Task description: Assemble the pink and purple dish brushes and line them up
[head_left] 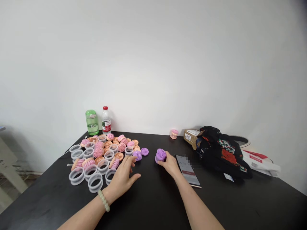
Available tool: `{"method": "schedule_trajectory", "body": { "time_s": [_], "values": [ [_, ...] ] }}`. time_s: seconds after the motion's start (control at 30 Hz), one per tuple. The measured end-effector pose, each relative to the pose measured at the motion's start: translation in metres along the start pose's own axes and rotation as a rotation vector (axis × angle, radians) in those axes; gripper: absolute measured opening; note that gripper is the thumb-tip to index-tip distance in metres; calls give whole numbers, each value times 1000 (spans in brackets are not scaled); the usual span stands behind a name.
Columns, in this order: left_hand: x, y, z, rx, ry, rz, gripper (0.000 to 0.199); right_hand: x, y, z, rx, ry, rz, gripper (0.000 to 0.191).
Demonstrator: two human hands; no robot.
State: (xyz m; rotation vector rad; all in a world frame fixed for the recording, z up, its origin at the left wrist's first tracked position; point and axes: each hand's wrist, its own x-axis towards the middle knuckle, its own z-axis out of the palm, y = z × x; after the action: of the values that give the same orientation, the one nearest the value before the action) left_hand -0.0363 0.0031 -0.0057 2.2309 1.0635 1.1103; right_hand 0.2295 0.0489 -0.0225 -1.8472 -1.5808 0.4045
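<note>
A person's two bare hands reach forward over a black tabletop. Nearest is the left wrist, wearing a pale green bead bracelet. The left hand is palm down, thumb spread well away from the fingers, so it looks to be gripping nothing. Just ahead of its fingertips lies a loose purple bristle head; whether they touch it is hard to tell. That piece is squat and round, with no clear long axis, and the left hand is clearly the nearer one. The right hand has its fingers and thumb closed around the right side of a purple massage brush, which stands upright, bristles up, to the right of the loose head and well apart from it. A phone lies just right of that hand. Left of the left hand spread translucent rings, with pink bristle heads and peach discs among them; a purple disc sits just beyond the loose purple head. Farther back, near the white wall, stand a green bottle, a red-capped water bottle and a pink-and-peach brush.
</note>
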Motion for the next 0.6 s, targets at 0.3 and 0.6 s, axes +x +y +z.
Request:
{"method": "schedule_trajectory", "body": {
  "time_s": [0.3, 0.6],
  "values": [
    [-2, 6, -4, 64, 38, 69, 47, 32, 15, 13, -203, 168, 195, 28],
    [-6, 2, -3, 177, 57, 148, 55, 99, 17, 11, -250, 221, 402, 34]
  ]
}}
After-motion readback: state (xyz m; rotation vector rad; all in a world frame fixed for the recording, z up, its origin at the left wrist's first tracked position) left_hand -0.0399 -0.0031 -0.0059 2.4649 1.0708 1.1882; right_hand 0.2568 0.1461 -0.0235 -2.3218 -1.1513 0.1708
